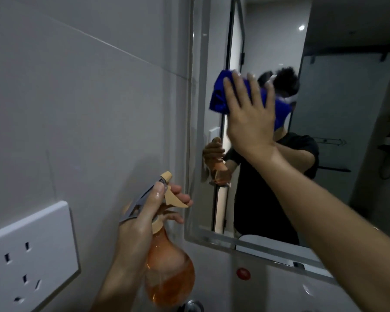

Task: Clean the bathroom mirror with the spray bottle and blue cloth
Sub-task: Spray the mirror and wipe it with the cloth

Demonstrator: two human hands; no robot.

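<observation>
The bathroom mirror (324, 75) hangs on the grey tiled wall, its frame running down the middle of the view. My right hand (250, 113) presses a bunched blue cloth (218, 95) flat against the upper left part of the glass, fingers spread and straight. My left hand (144, 219) grips the neck of an orange spray bottle (169, 266) with a beige trigger and nozzle, held upright left of the mirror's lower corner, with fingers curled over the trigger. The mirror reflects a person in a dark shirt and both hands.
A white wall socket plate (32, 255) sits low on the left wall. Below the mirror a white basin (279, 293) shows, with a red round mark (243, 273) and a metal tap top (193, 306) at the bottom edge.
</observation>
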